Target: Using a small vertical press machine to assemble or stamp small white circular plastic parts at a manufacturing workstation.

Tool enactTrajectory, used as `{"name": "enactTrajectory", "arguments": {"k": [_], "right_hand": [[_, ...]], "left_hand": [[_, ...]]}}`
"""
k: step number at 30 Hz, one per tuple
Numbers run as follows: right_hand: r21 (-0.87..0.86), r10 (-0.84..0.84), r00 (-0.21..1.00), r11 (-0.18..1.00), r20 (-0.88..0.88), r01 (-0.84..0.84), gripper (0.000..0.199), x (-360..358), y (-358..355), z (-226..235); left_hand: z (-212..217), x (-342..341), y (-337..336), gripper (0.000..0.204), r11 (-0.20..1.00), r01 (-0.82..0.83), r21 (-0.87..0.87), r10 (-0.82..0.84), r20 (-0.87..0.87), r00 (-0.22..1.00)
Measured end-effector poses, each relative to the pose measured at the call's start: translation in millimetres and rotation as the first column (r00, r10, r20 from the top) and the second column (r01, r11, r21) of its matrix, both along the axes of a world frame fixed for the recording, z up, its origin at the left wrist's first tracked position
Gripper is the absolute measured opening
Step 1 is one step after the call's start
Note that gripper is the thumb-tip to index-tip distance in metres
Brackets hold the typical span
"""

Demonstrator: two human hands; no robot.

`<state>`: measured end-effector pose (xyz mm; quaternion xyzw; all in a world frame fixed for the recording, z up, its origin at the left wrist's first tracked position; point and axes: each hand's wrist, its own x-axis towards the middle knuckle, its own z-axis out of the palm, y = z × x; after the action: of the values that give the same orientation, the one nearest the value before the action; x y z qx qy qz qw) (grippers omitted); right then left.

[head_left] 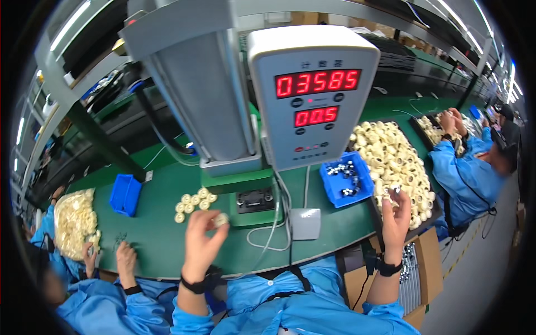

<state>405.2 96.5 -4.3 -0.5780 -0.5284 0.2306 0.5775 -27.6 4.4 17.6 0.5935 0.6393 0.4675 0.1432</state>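
My left hand [201, 237] holds a small cream ring-shaped part [221, 219] between thumb and fingers, just left of the green press base [245, 187]. Several more cream rings [194, 202] lie in a loose cluster on the green table [162, 245] beyond it. My right hand [395, 215] pinches a small metal piece [397, 190] over the dark tray [377, 223] heaped with cream rings [393, 159]. A black fixture [255, 200] sits at the press base.
A grey counter box with red digits [312, 95] stands above the press. A blue bin of small metal parts [346, 178] sits beside the tray; another blue bin [125, 194] is at left. Co-workers in blue coats work on both sides.
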Motion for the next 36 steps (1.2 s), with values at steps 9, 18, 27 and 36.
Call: {"name": "enactTrajectory", "arguments": {"k": [9, 18, 27, 36], "right_hand": [[-0.013, 0.387, 0.888, 0.915, -0.249, -0.403, 0.020, -71, -38, -21], [-0.093, 0.545, 0.819, 0.820, -0.179, -0.565, 0.031, -90, -67, -40], [-0.023, 0.351, 0.935, 0.936, -0.044, -0.352, 0.033, -48, -153, -44], [0.355, -0.759, 0.650, 0.599, -0.033, 0.718, 0.017, 68, -385, -58]], "left_hand": [[-1, 38, 69, 0.041, 0.993, 0.106, -0.052, -0.113, -0.151, 0.982], [-9, 32, 90, 0.030, 0.972, 0.218, -0.090, -0.227, -0.102, 0.969], [-51, -16, 119, 0.026, 0.944, 0.329, -0.019, -0.295, -0.495, 0.817], [44, 94, 22, 0.044, 0.986, 0.135, -0.098, -0.154, -0.221, 0.963]]}}
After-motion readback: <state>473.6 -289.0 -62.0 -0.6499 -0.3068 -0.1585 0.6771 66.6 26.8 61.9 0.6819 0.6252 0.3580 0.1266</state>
